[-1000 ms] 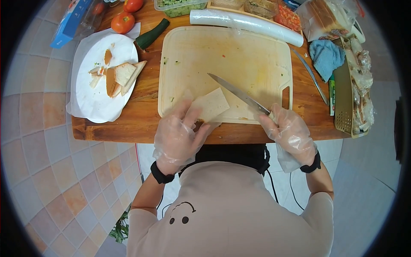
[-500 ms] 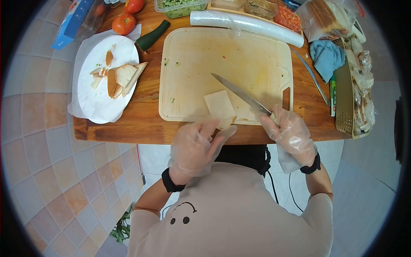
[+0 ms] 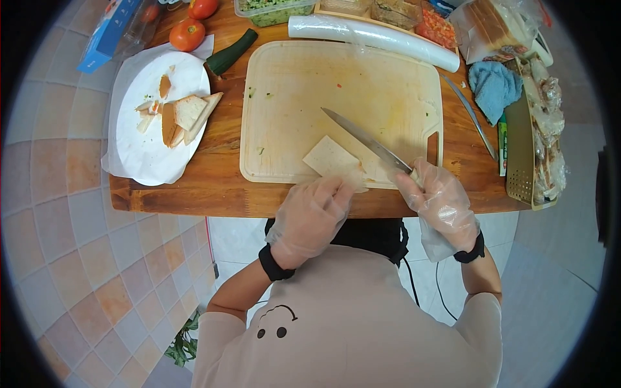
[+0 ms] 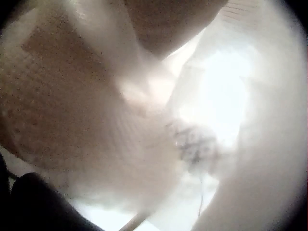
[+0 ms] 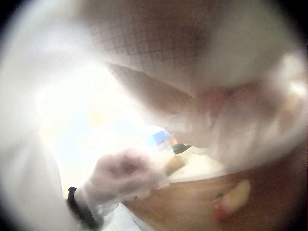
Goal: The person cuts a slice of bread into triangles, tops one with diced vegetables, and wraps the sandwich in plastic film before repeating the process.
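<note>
A pale, crustless square of bread [image 3: 332, 157] lies near the front edge of the cutting board [image 3: 291, 77]. My left hand [image 3: 312, 212], in a clear plastic glove, holds its near corner, fingers bent over it. The right wrist view also shows the left hand [image 5: 125, 175] at the bread's side [image 5: 174, 164]. In my gloved right hand [image 3: 442, 204] is the handle of a kitchen knife [image 3: 367, 140]. Its blade slants up and left over the board, to the right of the bread. Glove plastic and skin fill most of the left wrist view.
Left of the board, a white plate [image 3: 129, 158] bears bread pieces and crusts. Tomatoes [image 3: 187, 35], a cucumber piece [image 3: 231, 53] and a film roll [image 3: 374, 43] lie behind. A second knife [image 3: 471, 116], a blue cloth [image 3: 494, 90] and a basket [image 3: 519, 142] of wrapped food stand right.
My left hand has shifted right along the board's front edge, and its fingers have drawn together at the bread. The bread has turned on the board. The right hand and knife have barely moved.
</note>
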The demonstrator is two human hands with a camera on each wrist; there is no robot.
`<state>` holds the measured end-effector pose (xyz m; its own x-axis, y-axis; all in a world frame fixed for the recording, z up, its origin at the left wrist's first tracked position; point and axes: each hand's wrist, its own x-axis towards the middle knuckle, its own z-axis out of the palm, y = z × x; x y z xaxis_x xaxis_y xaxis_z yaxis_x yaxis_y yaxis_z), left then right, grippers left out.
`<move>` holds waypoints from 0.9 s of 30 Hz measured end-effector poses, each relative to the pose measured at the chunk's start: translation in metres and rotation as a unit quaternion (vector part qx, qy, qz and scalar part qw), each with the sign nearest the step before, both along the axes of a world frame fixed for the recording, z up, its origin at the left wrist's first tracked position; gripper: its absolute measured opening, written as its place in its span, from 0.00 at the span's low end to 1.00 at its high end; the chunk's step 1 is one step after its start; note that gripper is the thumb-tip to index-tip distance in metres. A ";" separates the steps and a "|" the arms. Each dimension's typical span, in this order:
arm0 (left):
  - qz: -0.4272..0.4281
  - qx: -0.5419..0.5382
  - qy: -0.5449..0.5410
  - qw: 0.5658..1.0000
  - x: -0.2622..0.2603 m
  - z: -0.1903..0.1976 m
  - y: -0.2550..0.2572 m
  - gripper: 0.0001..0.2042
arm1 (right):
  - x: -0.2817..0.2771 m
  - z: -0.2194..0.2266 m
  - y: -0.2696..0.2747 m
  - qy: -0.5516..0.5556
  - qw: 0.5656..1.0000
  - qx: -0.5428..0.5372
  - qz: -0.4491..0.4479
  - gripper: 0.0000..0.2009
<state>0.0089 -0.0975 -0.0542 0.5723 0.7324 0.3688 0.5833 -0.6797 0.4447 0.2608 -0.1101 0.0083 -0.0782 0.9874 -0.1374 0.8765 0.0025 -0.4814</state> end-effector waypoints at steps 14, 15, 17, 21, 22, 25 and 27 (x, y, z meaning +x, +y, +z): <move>-0.015 0.043 -0.048 0.998 0.007 -0.008 -0.006 0.22 | 0.020 -0.005 0.033 -0.071 0.971 0.088 0.211 0.18; -0.001 0.042 -0.037 0.998 0.011 -0.008 -0.007 0.22 | 0.020 -0.004 0.038 -0.091 0.964 0.095 0.232 0.17; 0.018 0.040 -0.007 0.999 0.013 -0.007 -0.008 0.21 | 0.020 -0.001 0.048 -0.113 0.954 0.105 0.256 0.17; 0.015 0.020 0.049 0.998 0.011 -0.003 -0.006 0.21 | 0.019 0.001 0.063 -0.135 0.936 0.108 0.305 0.20; 0.010 0.011 0.057 0.998 0.008 -0.003 -0.005 0.21 | 0.019 0.001 0.064 -0.130 0.937 0.103 0.308 0.20; 0.000 0.021 0.046 0.999 0.002 -0.004 -0.003 0.21 | 0.019 -0.002 0.067 -0.125 0.937 0.089 0.313 0.20; 0.006 0.018 0.050 0.999 -0.001 -0.003 -0.004 0.21 | 0.018 -0.003 0.067 -0.136 0.937 0.083 0.312 0.21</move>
<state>0.0083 -0.1011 -0.0574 0.5982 0.7269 0.3372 0.6321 -0.6867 0.3590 0.2788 -0.0428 0.0057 -0.6313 0.7709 -0.0848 0.7698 0.6096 -0.1891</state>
